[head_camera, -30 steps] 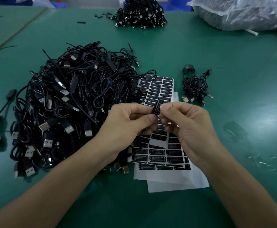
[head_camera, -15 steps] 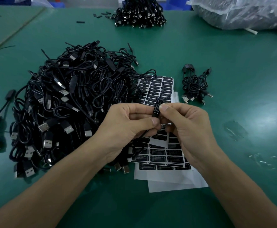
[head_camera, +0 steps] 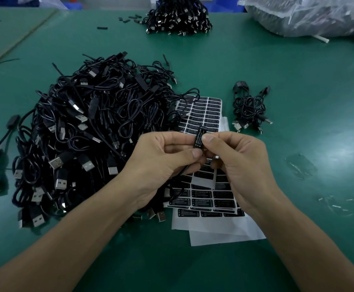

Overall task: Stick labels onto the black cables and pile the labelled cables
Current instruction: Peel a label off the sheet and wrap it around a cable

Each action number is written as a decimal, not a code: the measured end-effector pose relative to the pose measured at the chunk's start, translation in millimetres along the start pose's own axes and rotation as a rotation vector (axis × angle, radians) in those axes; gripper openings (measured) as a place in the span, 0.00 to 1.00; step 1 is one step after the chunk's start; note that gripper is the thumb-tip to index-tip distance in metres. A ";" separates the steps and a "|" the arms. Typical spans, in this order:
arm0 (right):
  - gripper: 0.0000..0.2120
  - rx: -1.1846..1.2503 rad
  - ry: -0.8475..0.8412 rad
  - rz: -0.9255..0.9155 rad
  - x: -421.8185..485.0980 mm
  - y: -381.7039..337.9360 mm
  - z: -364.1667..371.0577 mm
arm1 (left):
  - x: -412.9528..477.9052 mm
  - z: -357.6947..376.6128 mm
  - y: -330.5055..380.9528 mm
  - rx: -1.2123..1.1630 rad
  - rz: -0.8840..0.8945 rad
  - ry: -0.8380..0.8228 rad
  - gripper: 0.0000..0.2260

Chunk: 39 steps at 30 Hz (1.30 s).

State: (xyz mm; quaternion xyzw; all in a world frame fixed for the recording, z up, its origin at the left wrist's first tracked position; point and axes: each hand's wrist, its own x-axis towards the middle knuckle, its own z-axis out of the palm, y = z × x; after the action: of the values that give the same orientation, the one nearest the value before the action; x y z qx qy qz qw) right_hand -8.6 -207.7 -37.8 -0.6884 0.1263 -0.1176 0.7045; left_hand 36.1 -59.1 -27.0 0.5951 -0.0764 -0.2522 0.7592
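Left hand [head_camera: 161,159], right hand [head_camera: 243,163], pinching white-lettered cable [head_camera: 198,137]

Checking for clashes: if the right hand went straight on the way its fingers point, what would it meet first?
Probably the left hand, directly across the LED controller that it and the right hand pinch.

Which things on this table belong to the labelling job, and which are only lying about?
In the job:
- left hand and right hand, pinching the cable controller
- label sheets
- big cable heap
- small cable pile

Lying about:
- far cable heap, untouched
- plastic bag
- loose black bits
- clear scraps
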 end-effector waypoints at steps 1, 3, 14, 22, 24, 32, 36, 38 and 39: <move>0.06 0.002 0.002 -0.006 -0.1 0.4 -0.1 | 0.3 -0.2 -0.5 0.006 0.004 0.000 0.09; 0.06 0.004 0.007 -0.018 -0.5 0.9 -0.2 | 0.2 -0.1 -0.7 0.013 0.006 0.002 0.09; 0.05 -0.024 0.056 -0.101 -1.7 2.0 2.5 | 0.1 0.3 -1.1 0.002 -0.001 0.026 0.15; 0.07 -0.063 0.087 -0.145 -2.1 3.0 3.8 | -0.1 -0.1 -1.9 -0.023 -0.028 0.023 0.15; 0.07 -0.064 0.091 -0.155 -2.2 2.9 4.1 | -0.3 0.0 -1.7 -0.035 -0.034 0.025 0.14; 0.08 -0.070 0.096 -0.175 -2.0 2.8 4.0 | -0.7 0.1 -1.6 -0.027 -0.028 0.025 0.12; 0.08 -0.076 0.097 -0.188 -1.7 4.0 4.0 | -0.8 -0.4 -2.1 -0.021 -0.021 0.027 0.14; 0.08 -0.081 0.105 -0.195 -1.4 4.8 3.9 | -1.0 -0.5 -2.1 -0.019 -0.019 0.025 0.15; 0.08 -0.079 0.105 -0.198 -1.5 4.8 4.1 | -1.0 -0.4 -2.2 -0.020 -0.020 0.026 0.15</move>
State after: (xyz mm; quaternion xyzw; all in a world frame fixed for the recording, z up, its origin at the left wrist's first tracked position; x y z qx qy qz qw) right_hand -8.6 -203.3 -42.5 -0.7176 0.0991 -0.2175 0.6541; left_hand 34.8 -58.6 -29.1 0.5914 -0.0584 -0.2528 0.7635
